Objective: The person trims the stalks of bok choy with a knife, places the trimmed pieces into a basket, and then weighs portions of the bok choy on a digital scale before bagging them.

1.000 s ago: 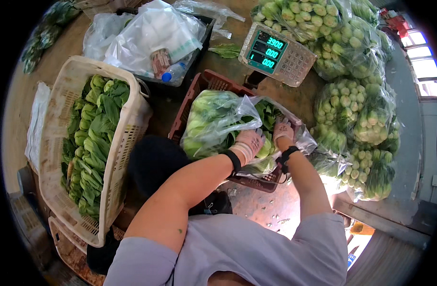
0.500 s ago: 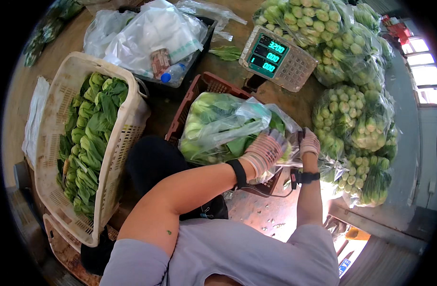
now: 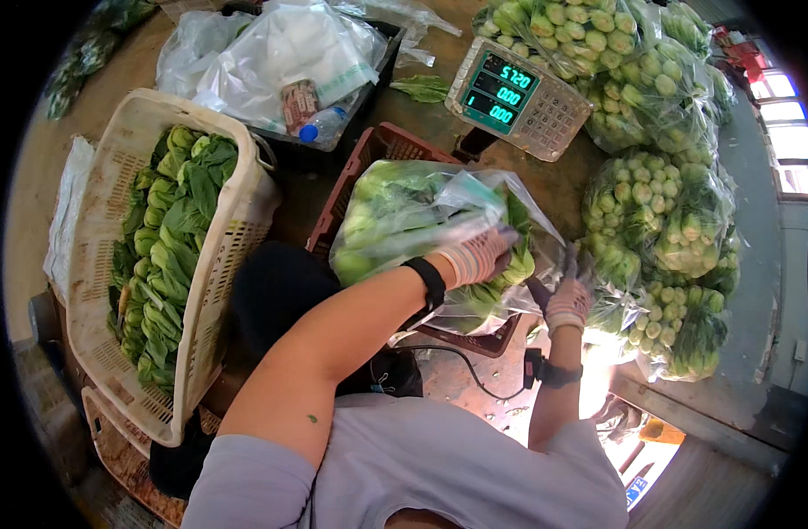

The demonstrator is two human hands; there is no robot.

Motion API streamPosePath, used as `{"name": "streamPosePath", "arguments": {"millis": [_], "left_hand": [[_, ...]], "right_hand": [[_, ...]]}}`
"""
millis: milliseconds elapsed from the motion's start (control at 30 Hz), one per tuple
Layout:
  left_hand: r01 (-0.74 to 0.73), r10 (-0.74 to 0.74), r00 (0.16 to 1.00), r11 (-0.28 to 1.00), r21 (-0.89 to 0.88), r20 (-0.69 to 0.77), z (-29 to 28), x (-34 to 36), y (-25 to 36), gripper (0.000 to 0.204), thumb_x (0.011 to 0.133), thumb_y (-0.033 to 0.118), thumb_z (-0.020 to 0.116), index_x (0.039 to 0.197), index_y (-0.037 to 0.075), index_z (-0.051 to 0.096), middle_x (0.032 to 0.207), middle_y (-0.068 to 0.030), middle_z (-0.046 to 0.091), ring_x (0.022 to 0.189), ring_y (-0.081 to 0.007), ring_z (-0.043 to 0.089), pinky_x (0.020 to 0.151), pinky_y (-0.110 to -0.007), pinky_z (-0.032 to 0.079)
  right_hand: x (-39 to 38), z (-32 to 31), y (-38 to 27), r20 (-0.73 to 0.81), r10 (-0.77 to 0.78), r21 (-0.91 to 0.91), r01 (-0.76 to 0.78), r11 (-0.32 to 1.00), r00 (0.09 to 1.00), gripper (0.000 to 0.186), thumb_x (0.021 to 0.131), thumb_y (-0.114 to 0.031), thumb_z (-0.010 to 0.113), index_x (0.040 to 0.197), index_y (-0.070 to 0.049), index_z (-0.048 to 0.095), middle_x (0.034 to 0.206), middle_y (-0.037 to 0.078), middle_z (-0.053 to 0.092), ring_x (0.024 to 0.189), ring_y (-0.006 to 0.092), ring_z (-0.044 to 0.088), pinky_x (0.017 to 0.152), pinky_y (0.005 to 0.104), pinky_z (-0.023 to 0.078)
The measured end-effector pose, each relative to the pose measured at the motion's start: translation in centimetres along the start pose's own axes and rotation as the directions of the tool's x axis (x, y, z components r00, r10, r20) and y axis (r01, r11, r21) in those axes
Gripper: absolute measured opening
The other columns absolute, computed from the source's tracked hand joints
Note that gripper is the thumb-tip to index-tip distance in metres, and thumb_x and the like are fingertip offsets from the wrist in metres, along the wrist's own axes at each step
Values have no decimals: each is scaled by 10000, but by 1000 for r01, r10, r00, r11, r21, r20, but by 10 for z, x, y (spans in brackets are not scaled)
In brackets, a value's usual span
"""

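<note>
A clear bag of leafy bok choy (image 3: 369, 216) lies in the maroon plastic crate (image 3: 340, 205) below the scale's display. My gloved left hand (image 3: 483, 256) rests over the bag's right part with curled, slightly blurred fingers, gripping plastic beside a pale-stemmed bok choy (image 3: 520, 264). My gloved right hand (image 3: 565, 295) is at the bag's right edge, fingers and thumb apart, close to that bok choy.
At left stands a cream basket (image 3: 104, 220) of loose bok choy. A black crate (image 3: 369, 101) holds plastic bags and a bottle. The scale display (image 3: 514, 101) stands at the back. Several bagged greens (image 3: 651, 203) are piled at right. A dark object (image 3: 281, 291) sits left of my crate.
My right hand has moved right and down from inside the bag's opening to its outer edge, and its fingers have spread. My left hand has shifted slightly. The display's digits have changed.
</note>
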State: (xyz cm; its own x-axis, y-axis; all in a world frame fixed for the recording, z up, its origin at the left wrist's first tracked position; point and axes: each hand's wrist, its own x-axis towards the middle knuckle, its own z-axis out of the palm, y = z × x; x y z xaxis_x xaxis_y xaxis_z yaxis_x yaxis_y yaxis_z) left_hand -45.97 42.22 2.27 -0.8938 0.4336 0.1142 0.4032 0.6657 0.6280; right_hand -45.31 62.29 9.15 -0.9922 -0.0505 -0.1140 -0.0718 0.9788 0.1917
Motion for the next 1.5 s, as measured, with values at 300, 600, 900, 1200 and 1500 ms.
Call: {"name": "streamPosePath", "arguments": {"millis": [300,600,900,1200,1500], "left_hand": [[276,-150,939,865,419,-309,-136,-76,22,416,850,177,469,1265,160,473,1049,-104,590,932,-254,579,803,-410,429],[419,-430,899,794,440,-80,-171,-85,46,668,812,218,549,1412,116,274,1214,-162,528,1051,-338,536,832,-410,453],[266,-153,955,818,509,-254,-136,-99,21,586,830,170,496,1387,93,332,859,-159,639,760,-316,613,713,-461,428],[224,-35,928,849,479,-372,-142,-101,6,576,796,149,530,1355,114,393,1302,-156,473,1186,-392,434,995,-510,316],[39,196,791,929,368,-579,-143,-87,13,523,699,96,603,1215,74,524,1196,-152,531,1152,-386,454,959,-526,345]], "right_hand": [[-15,103,117,399,184,903,-351,-248,898,457,743,-57,578,1187,-78,470,1009,95,581,899,286,594,833,376,498],[-44,-8,73,159,13,835,-128,-535,987,311,804,-107,476,1102,-59,548,1082,124,591,1016,262,555,872,375,467],[-42,-84,-40,-6,-385,521,331,787,923,349,811,-159,632,1124,-24,555,983,168,629,947,281,608,857,350,453],[13,72,-59,-32,-494,-277,467,840,869,394,856,-160,516,1247,-106,509,1259,149,537,1165,288,510,926,433,435],[14,68,-67,374,-510,-295,621,726,775,268,884,-208,486,1032,-37,631,1065,139,627,971,245,594,690,309,514]]}}
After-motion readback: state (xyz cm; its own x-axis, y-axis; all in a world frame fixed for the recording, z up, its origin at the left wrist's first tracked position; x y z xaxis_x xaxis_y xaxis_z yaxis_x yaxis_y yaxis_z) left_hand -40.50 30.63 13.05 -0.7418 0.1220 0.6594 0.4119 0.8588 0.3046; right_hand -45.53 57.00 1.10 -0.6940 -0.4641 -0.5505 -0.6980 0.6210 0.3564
